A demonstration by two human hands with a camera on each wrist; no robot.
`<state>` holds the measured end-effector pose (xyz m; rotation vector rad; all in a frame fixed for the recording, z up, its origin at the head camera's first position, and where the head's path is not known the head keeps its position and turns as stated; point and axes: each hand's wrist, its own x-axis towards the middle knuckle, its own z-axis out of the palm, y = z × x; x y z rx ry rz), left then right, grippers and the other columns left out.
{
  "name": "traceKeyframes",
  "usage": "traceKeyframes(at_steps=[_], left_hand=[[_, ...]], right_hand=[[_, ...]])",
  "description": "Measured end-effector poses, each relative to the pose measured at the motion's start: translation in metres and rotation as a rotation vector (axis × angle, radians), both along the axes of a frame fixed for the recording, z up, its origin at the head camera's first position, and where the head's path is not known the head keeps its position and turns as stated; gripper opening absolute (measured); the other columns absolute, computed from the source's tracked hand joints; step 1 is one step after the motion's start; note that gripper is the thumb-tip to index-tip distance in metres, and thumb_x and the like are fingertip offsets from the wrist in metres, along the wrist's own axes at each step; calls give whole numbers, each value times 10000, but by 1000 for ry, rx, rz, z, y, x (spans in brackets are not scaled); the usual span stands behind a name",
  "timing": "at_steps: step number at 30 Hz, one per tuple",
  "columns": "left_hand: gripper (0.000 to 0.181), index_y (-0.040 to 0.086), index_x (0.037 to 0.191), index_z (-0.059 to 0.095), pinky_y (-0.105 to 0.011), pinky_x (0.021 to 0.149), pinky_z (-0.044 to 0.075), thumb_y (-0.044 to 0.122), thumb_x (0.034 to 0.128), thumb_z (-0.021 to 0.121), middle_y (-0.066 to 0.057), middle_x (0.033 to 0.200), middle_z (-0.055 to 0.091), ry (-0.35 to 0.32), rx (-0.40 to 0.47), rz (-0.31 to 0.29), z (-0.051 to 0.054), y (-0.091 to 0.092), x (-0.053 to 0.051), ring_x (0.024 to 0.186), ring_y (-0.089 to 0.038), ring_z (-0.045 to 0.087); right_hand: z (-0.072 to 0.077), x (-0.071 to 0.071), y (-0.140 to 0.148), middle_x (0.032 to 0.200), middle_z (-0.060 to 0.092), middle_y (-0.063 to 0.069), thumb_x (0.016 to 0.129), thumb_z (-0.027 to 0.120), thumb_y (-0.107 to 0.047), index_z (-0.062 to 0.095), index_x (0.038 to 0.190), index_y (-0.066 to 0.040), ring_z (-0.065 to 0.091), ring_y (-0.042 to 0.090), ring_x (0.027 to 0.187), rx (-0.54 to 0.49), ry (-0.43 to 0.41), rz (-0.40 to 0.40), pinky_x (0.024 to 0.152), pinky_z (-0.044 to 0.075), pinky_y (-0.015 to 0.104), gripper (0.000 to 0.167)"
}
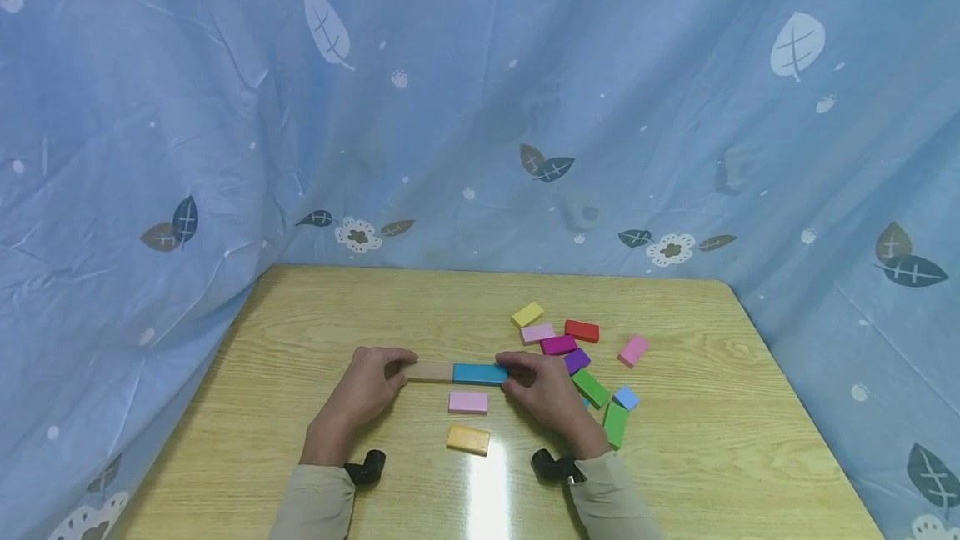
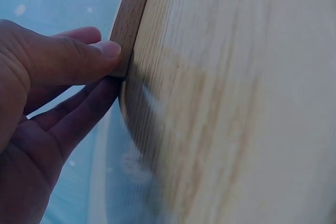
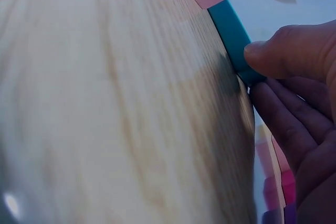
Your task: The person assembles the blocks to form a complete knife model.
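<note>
Two blocks lie end to end on the table in the head view: a plain wooden block on the left and a blue block on the right. My left hand pinches the outer end of the wooden one between thumb and fingers, which the left wrist view shows close up at the wooden block. At the opposite end, my right hand pinches the blue block the same way. Nearer to me, between the hands, lie a light pink block and an orange-yellow block.
Several loose blocks spread right of the right hand, among them a yellow block, a red block, a pink block and a green block. A blue patterned curtain hangs behind the wooden table.
</note>
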<state>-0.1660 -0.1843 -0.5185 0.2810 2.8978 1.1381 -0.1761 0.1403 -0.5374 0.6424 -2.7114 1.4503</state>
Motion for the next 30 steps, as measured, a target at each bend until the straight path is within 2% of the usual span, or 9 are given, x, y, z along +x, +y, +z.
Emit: traceKeyframes(at_steps=[11,19,24,30], left_hand=[[338,96,1248,820,-518,1113,594,-61,951,790,-83,1274,803,-1,-1,1,0,1,2,1281,-306,726],[340,93,1243,820,-533,1119,587,-68,945,793,-92,1275,801,7,-2,-2,-1,0,2,1292,-320,719],[341,94,1238,821,-522,1105,598,-72,941,797,-89,1269,802,14,4,-6,-2,0,2,1277,-312,725],[339,92,1245,818,-519,1092,605,-66,946,795,-90,1263,803,14,4,-14,-2,0,2,1265,-308,730]], right_hand=[[0,1,1,1289,810,48,924,843,-28,780,1347,-87,788,235,1177,5,-3,-7,1012,648,349,432],[9,8,7,1250,824,41,905,878,-76,781,1345,-85,784,249,1196,38,77,-30,1051,635,464,451],[15,17,11,1270,816,57,941,859,-84,784,1337,-95,785,273,1198,-35,34,8,1037,643,423,403],[14,29,10,1265,811,130,946,854,-57,780,1322,-40,784,330,1189,-164,-23,62,1036,640,434,384]])
